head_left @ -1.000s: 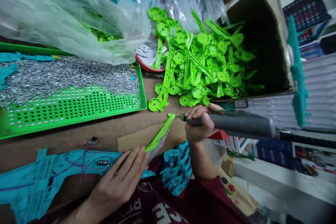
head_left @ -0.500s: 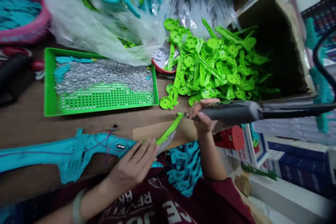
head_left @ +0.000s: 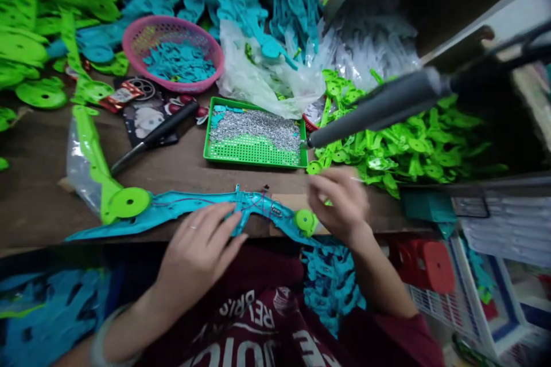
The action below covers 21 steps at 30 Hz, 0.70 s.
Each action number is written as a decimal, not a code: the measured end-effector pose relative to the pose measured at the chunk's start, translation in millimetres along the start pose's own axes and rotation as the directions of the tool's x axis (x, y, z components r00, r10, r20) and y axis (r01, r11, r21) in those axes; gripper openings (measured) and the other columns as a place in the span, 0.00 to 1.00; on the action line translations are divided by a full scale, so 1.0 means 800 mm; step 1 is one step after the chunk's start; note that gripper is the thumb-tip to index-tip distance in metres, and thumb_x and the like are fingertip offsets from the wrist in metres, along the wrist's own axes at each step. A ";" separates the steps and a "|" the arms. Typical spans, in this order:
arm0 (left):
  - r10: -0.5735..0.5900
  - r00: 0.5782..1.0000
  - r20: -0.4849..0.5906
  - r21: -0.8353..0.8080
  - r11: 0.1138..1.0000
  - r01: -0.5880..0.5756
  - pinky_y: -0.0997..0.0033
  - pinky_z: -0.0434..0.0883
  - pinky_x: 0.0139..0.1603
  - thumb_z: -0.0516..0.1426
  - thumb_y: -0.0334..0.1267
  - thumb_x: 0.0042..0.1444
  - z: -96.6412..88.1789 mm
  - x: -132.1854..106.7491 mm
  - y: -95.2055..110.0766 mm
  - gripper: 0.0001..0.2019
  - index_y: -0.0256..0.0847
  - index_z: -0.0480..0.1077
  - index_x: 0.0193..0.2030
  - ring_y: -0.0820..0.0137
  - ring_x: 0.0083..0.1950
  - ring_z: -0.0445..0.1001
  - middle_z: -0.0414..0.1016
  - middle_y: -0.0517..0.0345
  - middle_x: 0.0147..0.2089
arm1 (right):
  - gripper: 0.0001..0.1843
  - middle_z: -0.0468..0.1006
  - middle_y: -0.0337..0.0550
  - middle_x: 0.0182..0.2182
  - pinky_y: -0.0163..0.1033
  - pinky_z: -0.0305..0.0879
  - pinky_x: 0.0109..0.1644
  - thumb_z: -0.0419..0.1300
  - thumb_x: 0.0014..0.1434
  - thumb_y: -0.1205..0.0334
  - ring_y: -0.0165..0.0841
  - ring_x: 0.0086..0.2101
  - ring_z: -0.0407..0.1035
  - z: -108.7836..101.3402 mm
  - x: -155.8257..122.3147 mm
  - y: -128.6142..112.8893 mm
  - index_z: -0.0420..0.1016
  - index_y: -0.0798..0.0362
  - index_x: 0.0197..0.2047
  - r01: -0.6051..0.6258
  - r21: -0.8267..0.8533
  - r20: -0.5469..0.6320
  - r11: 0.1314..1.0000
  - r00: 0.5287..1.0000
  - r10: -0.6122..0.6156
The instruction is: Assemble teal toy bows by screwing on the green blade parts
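Loosely opened, the left hand (head_left: 200, 249) is held over the long blue part (head_left: 170, 210), which is stretched left to right; its right end is set nearer the half-curled, blurred right hand (head_left: 342, 206), whose grip cannot be told.

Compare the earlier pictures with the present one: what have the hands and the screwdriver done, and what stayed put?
The right hand has let go of the screwdriver, whose tip has moved away from the green part. The left hand has moved left, off the green part, to the middle of the blue part. The green tray and green pile stayed put.
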<state>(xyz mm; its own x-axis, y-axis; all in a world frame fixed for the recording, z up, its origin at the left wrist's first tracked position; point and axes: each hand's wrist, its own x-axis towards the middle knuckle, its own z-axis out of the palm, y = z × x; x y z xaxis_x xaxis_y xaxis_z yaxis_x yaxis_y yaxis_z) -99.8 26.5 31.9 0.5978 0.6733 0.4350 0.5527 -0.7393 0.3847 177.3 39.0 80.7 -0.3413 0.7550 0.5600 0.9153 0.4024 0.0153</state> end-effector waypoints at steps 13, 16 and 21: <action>-0.320 0.932 0.171 -0.431 0.826 0.363 0.57 0.76 0.52 0.57 0.37 0.63 0.014 0.038 -0.052 0.25 0.41 0.61 0.65 0.60 0.51 0.77 0.73 0.46 0.59 | 0.16 0.74 0.51 0.45 0.39 0.65 0.43 0.44 0.74 0.64 0.34 0.43 0.67 0.056 0.095 -0.028 0.72 0.56 0.48 0.292 0.462 0.482 0.837 0.710 -0.513; -0.238 0.932 0.272 -0.423 0.841 0.338 0.50 0.70 0.62 0.55 0.36 0.60 0.026 0.062 -0.069 0.19 0.39 0.68 0.58 0.55 0.58 0.73 0.74 0.46 0.57 | 0.11 0.74 0.51 0.45 0.38 0.69 0.45 0.50 0.70 0.67 0.32 0.42 0.70 0.060 0.093 -0.030 0.73 0.58 0.47 0.138 0.681 0.366 0.719 0.786 -0.498; -0.025 0.927 0.373 -0.528 0.817 0.234 0.57 0.71 0.62 0.50 0.30 0.58 0.033 0.079 -0.085 0.15 0.41 0.76 0.47 0.60 0.57 0.74 0.76 0.50 0.55 | 0.07 0.75 0.46 0.40 0.38 0.71 0.46 0.55 0.66 0.67 0.30 0.40 0.72 0.066 0.090 -0.015 0.75 0.56 0.40 -0.078 0.816 0.334 0.573 0.872 -0.357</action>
<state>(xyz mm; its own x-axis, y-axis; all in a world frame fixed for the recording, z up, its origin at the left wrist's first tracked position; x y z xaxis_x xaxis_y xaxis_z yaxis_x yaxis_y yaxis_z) -84.3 119.5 11.9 0.7574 0.6468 0.0901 0.2850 -0.4515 0.8455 130.2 115.8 77.3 -0.6960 0.6877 0.2065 0.3766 0.5945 -0.7105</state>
